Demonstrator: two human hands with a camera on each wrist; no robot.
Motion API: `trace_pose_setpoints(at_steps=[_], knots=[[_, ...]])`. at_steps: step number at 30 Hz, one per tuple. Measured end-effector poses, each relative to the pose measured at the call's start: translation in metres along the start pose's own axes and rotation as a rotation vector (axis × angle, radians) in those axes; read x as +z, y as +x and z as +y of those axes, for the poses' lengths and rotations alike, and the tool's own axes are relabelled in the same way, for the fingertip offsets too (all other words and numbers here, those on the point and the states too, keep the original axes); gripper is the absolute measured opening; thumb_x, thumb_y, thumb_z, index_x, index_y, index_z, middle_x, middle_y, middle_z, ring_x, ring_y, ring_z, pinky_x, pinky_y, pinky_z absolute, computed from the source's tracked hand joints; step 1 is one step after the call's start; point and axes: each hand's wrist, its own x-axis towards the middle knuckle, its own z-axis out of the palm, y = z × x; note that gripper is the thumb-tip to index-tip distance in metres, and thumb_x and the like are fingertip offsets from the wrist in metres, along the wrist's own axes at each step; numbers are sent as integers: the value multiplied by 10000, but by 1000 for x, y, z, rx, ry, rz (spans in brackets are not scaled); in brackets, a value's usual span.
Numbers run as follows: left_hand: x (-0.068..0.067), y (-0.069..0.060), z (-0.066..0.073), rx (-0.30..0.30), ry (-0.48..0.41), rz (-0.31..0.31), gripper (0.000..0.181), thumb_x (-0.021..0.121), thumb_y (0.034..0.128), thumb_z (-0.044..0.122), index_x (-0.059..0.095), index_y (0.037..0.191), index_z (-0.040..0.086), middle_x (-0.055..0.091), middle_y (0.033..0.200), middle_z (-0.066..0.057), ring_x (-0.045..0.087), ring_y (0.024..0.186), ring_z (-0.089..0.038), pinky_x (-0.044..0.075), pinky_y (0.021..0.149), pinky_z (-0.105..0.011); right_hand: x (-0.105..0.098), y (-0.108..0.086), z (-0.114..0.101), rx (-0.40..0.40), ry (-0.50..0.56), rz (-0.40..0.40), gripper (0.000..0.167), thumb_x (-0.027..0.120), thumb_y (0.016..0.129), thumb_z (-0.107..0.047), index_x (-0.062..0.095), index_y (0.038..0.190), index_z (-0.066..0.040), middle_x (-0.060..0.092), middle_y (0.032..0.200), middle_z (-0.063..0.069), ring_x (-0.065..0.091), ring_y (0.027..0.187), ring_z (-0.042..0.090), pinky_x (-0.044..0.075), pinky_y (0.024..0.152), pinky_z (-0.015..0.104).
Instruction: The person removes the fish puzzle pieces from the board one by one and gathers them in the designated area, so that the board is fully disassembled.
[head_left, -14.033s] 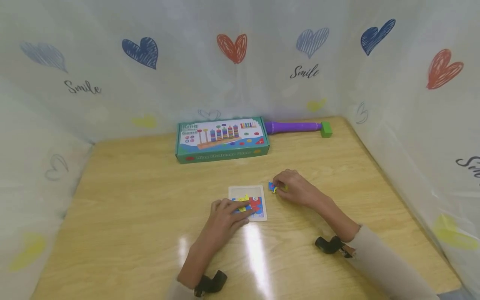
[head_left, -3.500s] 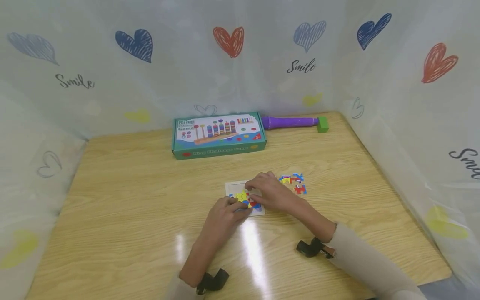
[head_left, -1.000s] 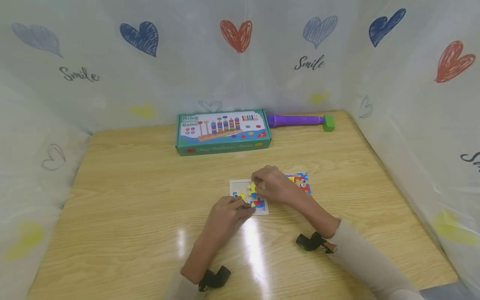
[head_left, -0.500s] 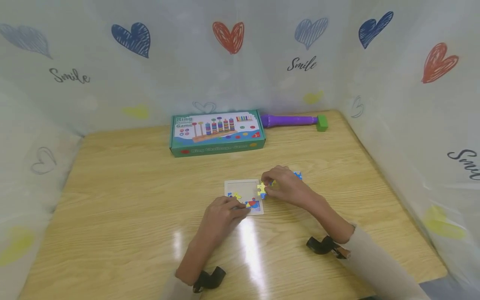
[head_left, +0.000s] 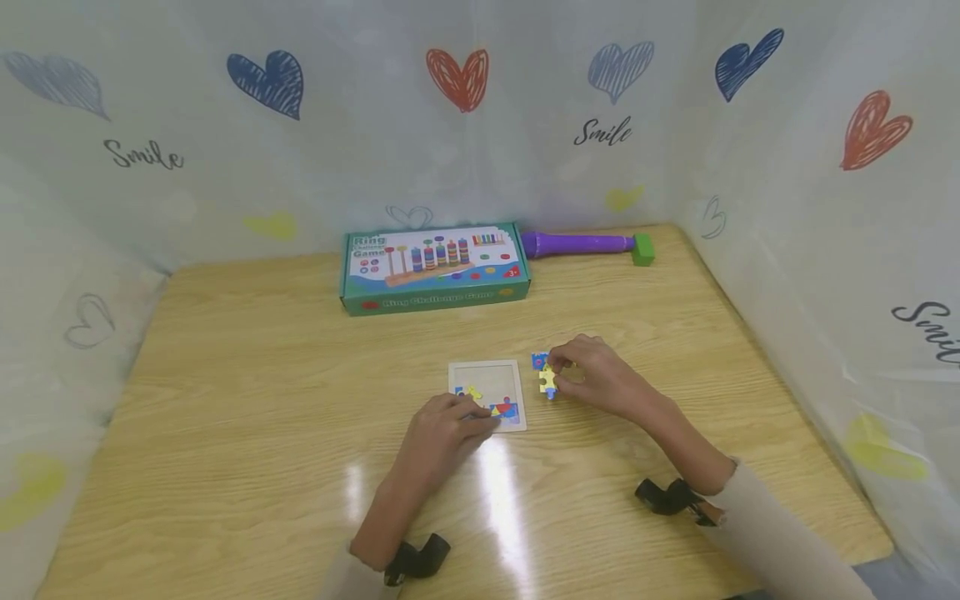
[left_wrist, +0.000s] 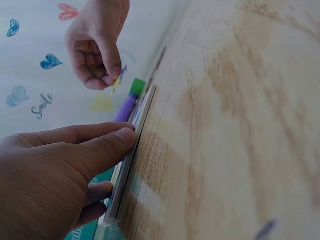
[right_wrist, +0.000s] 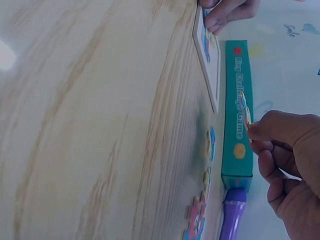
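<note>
The right hand (head_left: 596,381) pinches one yellow-and-blue jigsaw piece (head_left: 548,382) between thumb and finger, aloft just beside one wooden puzzle tray (head_left: 495,377), where the left hand (head_left: 442,427) rests its extended forefinger and thumb. The right-wrist view shows loose pieces (right_wrist: 195,216) on the tabletop (head_left: 300,383), largely hidden in the head view; beyond lie one Ring Challenge Game box (head_left: 435,271), one purple rod (head_left: 581,243), one green block (head_left: 642,249)

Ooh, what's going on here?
Someone is working on a little jigsaw puzzle. Their right hand pinches a yellow and blue piece, lifted off the table beside the puzzle tray. Their left hand rests on the tray. Some pieces lie inside the tray's near part, but its far part is bare. More loose pieces lie on the table, and a green game box sits farther back.
</note>
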Motion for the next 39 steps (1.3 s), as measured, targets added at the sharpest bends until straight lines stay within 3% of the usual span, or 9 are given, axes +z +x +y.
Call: trace_pose_setpoints(at_steps=[11,19,39], knots=[[3,-1,1,-14,-6,-4,207,853,801,177,819,1002,214,746,978,81,652,977,-152,511,938,-347,-6,-10,14,38,-27,-26,161,740,830,10,697,960,-73,658,895,-22,600,880,190,431,912,489],[0,-1,1,-22,-8,-4,176,836,821,184,822,993,221,742,985,85,645,995,-155,510,946,-328,-4,-16,25,41,-26,13,192,756,807,22,705,980,-42,670,889,-8,597,897,196,436,910,505],[-1,0,1,-6,-7,-8,178,832,825,186,820,997,228,741,994,90,640,977,-145,513,928,-322,0,-19,33,83,-10,-16,181,748,814,45,703,969,-37,681,896,13,589,908,223,382,865,487]])
